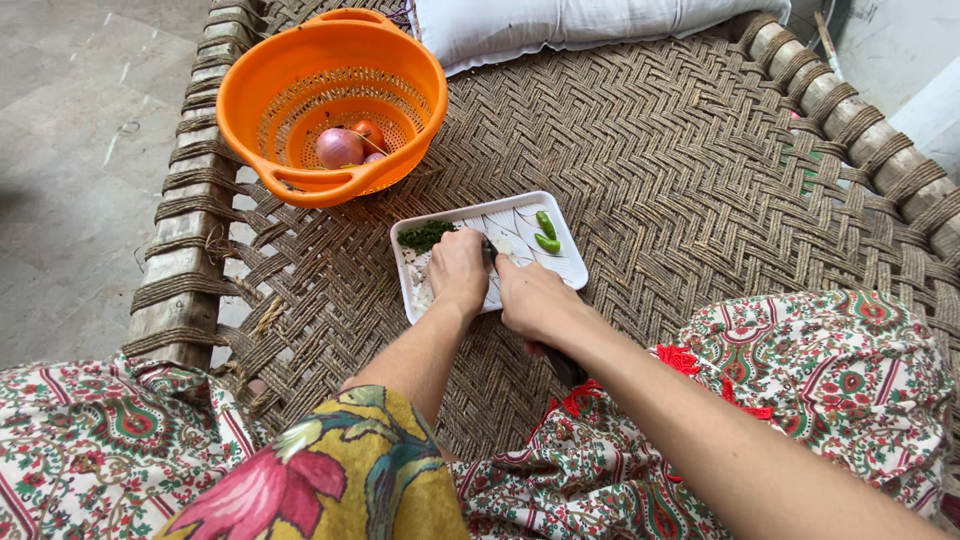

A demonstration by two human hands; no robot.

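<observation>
Sitting on woven rope cot (pixel 650 160), grey tiled floor (pixel 70 150)

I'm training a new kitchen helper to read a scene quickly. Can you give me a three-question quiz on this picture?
1. True or false: the orange colander holds onions.
2. What lies at the far right of the white tray? A) green chillies B) a lemon C) garlic
3. Fill in: the left hand and right hand work over the ____.

Key: 1 true; 2 A, green chillies; 3 tray.
</observation>
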